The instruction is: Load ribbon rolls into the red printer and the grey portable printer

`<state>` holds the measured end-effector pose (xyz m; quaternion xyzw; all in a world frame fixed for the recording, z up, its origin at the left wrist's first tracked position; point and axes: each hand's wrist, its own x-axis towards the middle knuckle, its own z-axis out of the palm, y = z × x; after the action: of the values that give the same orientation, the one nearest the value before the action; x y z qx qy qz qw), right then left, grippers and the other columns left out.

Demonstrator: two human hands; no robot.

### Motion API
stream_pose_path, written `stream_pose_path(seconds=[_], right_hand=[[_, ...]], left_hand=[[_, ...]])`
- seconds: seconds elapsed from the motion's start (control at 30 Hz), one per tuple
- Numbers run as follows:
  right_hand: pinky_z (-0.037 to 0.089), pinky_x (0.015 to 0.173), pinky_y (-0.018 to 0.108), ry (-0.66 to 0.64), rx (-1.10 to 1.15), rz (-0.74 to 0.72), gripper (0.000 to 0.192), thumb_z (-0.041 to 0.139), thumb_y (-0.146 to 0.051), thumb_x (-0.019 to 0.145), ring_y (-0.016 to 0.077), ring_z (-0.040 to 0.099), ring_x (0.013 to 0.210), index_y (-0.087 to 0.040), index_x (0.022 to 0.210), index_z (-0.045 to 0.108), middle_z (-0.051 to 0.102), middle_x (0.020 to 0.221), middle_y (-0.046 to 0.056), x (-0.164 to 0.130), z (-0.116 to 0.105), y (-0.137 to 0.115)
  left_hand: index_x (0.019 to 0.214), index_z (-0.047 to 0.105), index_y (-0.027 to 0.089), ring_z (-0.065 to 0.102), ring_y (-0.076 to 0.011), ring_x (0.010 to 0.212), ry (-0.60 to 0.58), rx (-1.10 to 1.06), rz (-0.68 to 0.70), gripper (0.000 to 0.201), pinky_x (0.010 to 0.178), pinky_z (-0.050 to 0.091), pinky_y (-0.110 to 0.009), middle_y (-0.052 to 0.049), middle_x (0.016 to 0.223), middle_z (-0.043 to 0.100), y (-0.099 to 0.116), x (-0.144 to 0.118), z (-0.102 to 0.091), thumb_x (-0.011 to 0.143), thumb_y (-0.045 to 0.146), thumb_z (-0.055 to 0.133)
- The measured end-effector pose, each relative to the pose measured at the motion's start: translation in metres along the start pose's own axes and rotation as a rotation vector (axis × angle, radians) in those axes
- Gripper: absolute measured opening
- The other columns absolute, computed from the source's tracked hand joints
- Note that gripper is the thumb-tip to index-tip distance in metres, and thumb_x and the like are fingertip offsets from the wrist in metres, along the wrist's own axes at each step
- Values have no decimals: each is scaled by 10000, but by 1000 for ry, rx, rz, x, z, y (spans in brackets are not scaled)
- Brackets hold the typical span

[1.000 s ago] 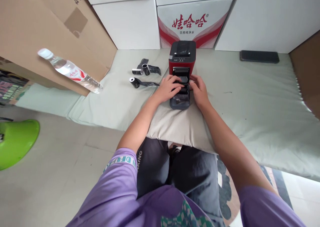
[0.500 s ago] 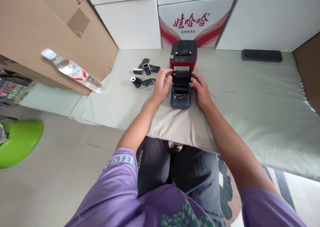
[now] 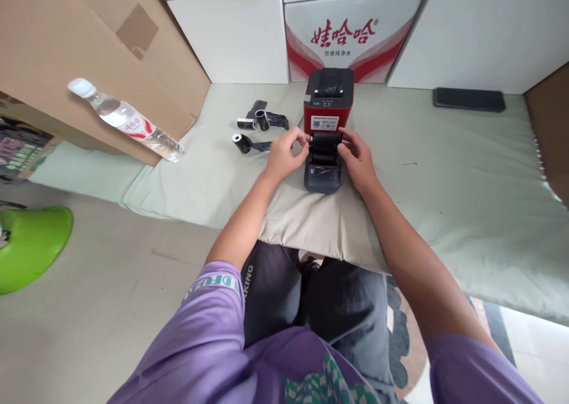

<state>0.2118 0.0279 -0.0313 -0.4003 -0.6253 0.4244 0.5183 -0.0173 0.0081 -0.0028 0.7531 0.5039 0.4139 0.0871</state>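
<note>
A red and black label printer (image 3: 328, 99) stands on the pale green mat (image 3: 444, 173), its front cover (image 3: 322, 179) folded down flat toward me. My left hand (image 3: 284, 155) and my right hand (image 3: 358, 158) grip the two ends of a black roll cartridge (image 3: 326, 146), held just above the open bay at the printer's front. Both hands pinch it with thumb and fingers. Three black ribbon rolls (image 3: 260, 122) with loose tails lie on the mat left of the printer.
A beige cushion (image 3: 311, 226) lies under the printer's cover, over my lap. A water bottle (image 3: 124, 119) leans on a cardboard box (image 3: 89, 54) at left. White cartons (image 3: 351, 34) line the back. A black phone (image 3: 469, 99) lies far right, a green stool (image 3: 31, 244) near left.
Both hands went from pressing inside the open bay to its sides, then lifted the black roll cartridge up out of the bay between them.
</note>
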Motion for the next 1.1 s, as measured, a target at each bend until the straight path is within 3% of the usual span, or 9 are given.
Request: stream_pose_path(seconds=[0.13,0.27,0.4,0.57,0.73,0.87,0.97,1.1], right_hand=[[554,1161,529,-51,-27,-11,906,686,-861,790,325,680,1321,-367,1539,559,627,1571,79,1,0,5],[496,1239,545,-74,-15,-9,941,665,-861,808,330,634,1408,-359,1588,509,603,1603,71,3,1,11],[414,1313,547,-89,-5,-27,938,628,-865,834,327,529,1534,-340,1600,499,577,1632,64,4,1,13],[347,1351,552,-87,-21,-7,943,600,-890,829,332,457,1594,-341,1591,511,562,1649,45,6,1,15],[331,1359,548,-73,6,-14,941,629,-890,808,329,470,1584,-330,1559,543,575,1637,54,6,1,13],[376,1337,540,-48,-1,-17,842,605,-887,829,316,545,1518,-340,1468,618,640,1566,49,5,1,8],[487,1246,543,-14,10,6,732,570,-865,871,314,624,1422,-337,1367,678,691,1485,52,2,1,3],[563,1142,520,13,-2,25,637,597,-841,872,306,698,1280,-301,1175,746,765,1304,67,0,1,0]], left_hand=[[1025,713,226,666,-238,1124,-125,45,108,187,1006,524,-406,-88,1159,767,0,4,-6,977,295,546],[1060,791,223,638,-286,1145,-253,124,169,273,1011,510,-463,-115,1166,728,1,7,-10,958,291,547],[1121,795,231,627,-308,1183,-305,118,148,318,1015,506,-493,-136,1205,696,1,8,-10,972,306,524],[1028,785,253,627,-318,1205,-344,103,160,281,1033,509,-518,-142,1204,670,1,10,-10,996,340,520],[1008,756,240,632,-323,1200,-322,120,176,324,1031,515,-520,-151,1164,655,4,9,-8,1035,414,485],[1163,689,262,612,-313,1255,-154,72,123,430,1086,496,-520,-150,1225,654,8,7,-4,1075,547,380],[1308,622,276,596,-300,1295,-54,41,91,536,1122,478,-509,-150,1307,644,9,5,0,1078,626,287],[1180,671,246,644,-275,1192,-104,1,89,600,1095,496,-472,-132,1177,697,12,3,4,1095,606,199]])
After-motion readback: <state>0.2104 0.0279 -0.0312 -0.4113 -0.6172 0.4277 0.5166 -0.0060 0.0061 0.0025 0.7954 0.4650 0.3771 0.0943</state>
